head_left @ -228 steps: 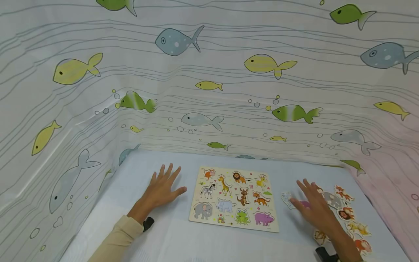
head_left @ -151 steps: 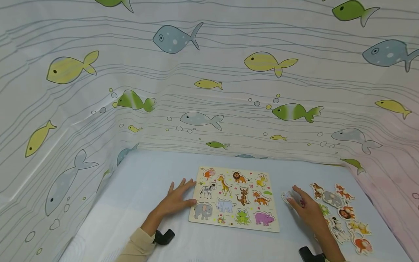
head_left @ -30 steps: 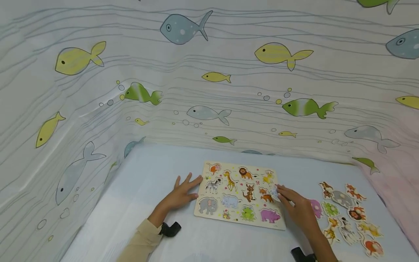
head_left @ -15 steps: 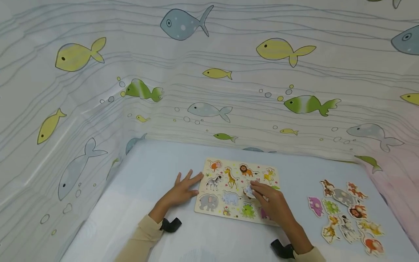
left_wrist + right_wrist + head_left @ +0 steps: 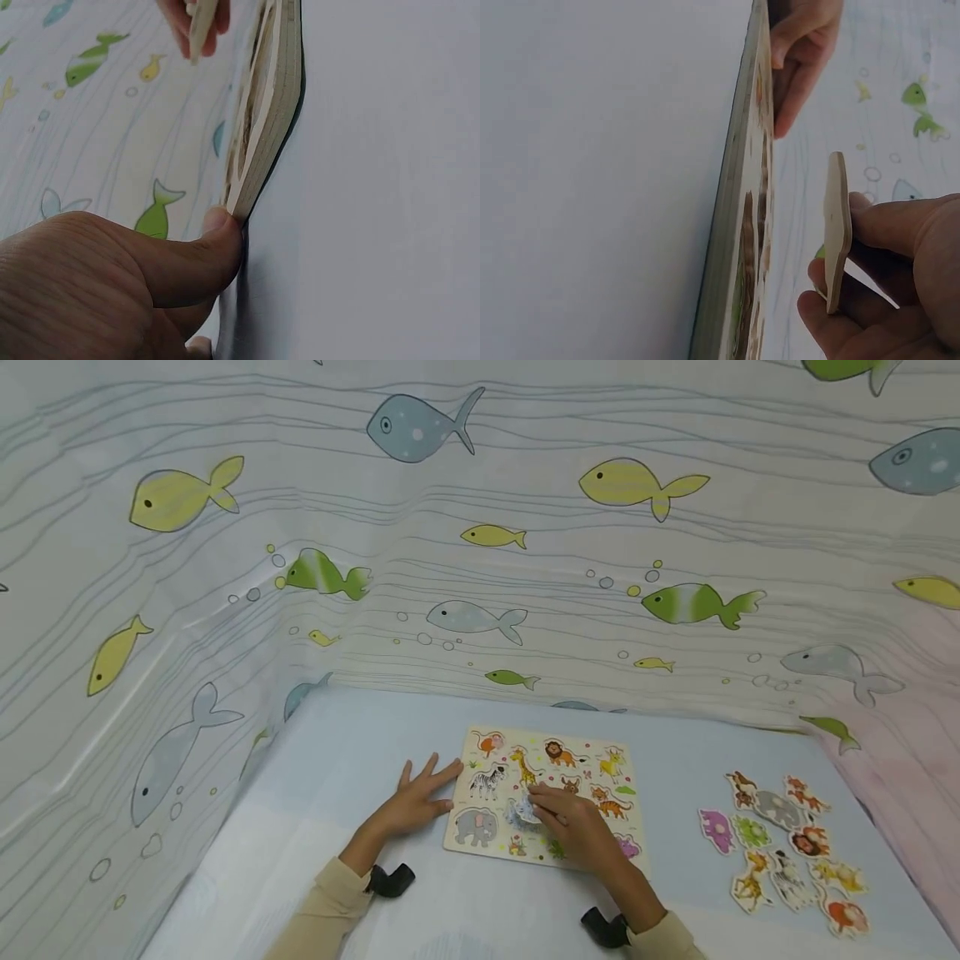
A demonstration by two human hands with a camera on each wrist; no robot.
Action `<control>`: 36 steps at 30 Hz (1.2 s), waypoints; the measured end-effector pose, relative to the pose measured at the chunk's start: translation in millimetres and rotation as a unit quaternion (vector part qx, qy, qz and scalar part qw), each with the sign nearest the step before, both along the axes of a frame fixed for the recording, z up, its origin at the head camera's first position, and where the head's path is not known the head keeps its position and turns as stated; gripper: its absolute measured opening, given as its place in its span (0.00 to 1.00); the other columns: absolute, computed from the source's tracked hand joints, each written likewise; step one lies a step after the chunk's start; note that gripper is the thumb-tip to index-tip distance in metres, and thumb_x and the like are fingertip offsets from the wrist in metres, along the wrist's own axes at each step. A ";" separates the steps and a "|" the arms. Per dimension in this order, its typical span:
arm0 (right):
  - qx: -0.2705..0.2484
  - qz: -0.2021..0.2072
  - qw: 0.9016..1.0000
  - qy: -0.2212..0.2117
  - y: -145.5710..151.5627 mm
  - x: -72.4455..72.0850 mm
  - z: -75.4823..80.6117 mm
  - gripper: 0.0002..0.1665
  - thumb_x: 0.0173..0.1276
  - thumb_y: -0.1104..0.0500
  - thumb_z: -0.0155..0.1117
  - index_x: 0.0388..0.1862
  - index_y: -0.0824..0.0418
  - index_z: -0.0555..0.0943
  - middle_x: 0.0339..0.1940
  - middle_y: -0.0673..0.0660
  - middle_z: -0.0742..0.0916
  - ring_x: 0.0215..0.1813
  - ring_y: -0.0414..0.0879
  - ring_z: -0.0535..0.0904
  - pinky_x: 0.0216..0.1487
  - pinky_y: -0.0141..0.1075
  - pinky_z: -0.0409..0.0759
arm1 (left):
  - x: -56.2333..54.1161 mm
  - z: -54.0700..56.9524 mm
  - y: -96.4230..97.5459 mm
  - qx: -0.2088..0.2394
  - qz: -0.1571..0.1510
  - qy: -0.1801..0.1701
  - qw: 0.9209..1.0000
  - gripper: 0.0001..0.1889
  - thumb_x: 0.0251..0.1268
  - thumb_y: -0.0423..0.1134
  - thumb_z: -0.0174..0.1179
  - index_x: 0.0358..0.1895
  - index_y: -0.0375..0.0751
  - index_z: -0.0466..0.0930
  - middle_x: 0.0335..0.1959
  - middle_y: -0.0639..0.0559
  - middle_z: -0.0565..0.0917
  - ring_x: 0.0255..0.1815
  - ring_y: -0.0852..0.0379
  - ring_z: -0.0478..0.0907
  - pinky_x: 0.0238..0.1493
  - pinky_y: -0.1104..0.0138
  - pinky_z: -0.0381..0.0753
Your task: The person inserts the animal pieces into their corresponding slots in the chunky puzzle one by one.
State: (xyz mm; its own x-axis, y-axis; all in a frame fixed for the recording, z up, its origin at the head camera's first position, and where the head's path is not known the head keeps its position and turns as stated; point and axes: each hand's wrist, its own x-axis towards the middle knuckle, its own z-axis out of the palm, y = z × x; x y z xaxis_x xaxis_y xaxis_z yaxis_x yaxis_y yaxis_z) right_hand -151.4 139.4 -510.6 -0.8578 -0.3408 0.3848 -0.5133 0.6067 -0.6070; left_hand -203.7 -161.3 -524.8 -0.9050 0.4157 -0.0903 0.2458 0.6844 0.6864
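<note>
The animal puzzle board (image 5: 517, 737) lies on the table, showing several printed animals. My left hand (image 5: 412, 802) rests at its left edge with fingers spread; the left wrist view shows the thumb (image 5: 217, 232) touching the board's side (image 5: 274, 127). My right hand (image 5: 585, 831) pinches a pale blue animal puzzle piece (image 5: 522, 811) over the board's middle, at the printed blue rhino, which it partly covers. In the right wrist view, thumb and fingers hold the thin wooden piece (image 5: 838, 232) by its edges, apart from the board's face (image 5: 754, 180).
Several loose animal pieces lie right of the board, among them a purple hippo (image 5: 716, 831), a green frog (image 5: 752, 832), a grey elephant (image 5: 777, 810), a zebra (image 5: 789, 878) and a giraffe (image 5: 752, 881). A fish-patterned curtain (image 5: 420, 568) encloses the table's back and sides.
My right hand has picked up the pale blue piece from the right of the board and carried it left across to the board's middle. My left hand has moved right to the board's edge.
</note>
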 end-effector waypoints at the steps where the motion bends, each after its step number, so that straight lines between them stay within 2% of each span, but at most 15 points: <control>1: -0.002 -0.001 1.000 -0.003 -1.3 0.1 -0.5 0.15 0.65 0.66 0.70 0.51 0.61 0.87 0.57 0.55 0.88 0.63 0.51 0.82 0.60 0.45 0.83 | -0.2 -0.6 0.2 -0.001 -0.001 0.001 1.000 0.35 0.67 0.38 0.63 0.77 0.49 0.62 0.79 0.51 0.61 0.84 0.42 0.40 0.78 0.42 0.18; 6: -0.003 0.001 1.000 -0.013 -5.6 -1.6 -2.6 0.15 0.66 0.64 0.69 0.52 0.60 0.87 0.58 0.54 0.87 0.64 0.51 0.81 0.61 0.45 0.82 | -1.1 0.5 0.2 -0.011 -0.003 0.005 1.000 0.35 0.68 0.39 0.62 0.77 0.49 0.61 0.79 0.52 0.61 0.84 0.42 0.40 0.78 0.42 0.18; 13: -0.015 0.014 1.000 0.003 -6.1 -6.0 -7.7 0.15 0.65 0.67 0.69 0.51 0.62 0.87 0.58 0.57 0.87 0.63 0.53 0.82 0.60 0.47 0.82 | -3.5 4.3 0.6 -0.004 -0.005 0.006 1.000 0.35 0.68 0.39 0.63 0.77 0.48 0.62 0.79 0.52 0.61 0.84 0.41 0.40 0.78 0.42 0.18; 21: 0.000 0.031 0.999 -0.031 -6.9 -5.8 -16.2 0.15 0.69 0.65 0.67 0.54 0.63 0.86 0.59 0.57 0.87 0.65 0.52 0.81 0.62 0.46 0.81 | -0.8 -0.2 -0.7 -0.006 -0.002 -0.008 1.000 0.35 0.68 0.39 0.62 0.77 0.50 0.61 0.79 0.53 0.60 0.84 0.43 0.39 0.78 0.43 0.17; 36: 0.022 0.031 0.999 0.001 -12.1 -4.9 -18.8 0.15 0.66 0.66 0.68 0.52 0.63 0.87 0.57 0.57 0.88 0.62 0.51 0.83 0.59 0.46 0.83 | -1.5 -0.6 -0.1 -0.005 -0.001 0.001 1.000 0.35 0.67 0.39 0.63 0.77 0.48 0.61 0.79 0.52 0.61 0.84 0.42 0.41 0.78 0.42 0.18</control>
State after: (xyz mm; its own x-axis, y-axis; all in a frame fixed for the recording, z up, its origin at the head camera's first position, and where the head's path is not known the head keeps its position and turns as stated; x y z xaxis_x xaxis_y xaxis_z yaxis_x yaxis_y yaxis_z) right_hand -156.3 127.3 -529.3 -0.8341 -0.4090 0.3701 -0.5514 0.6001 -0.5795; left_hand -205.2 -161.4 -525.4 -0.9048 0.4158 -0.0918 0.2486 0.6909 0.6788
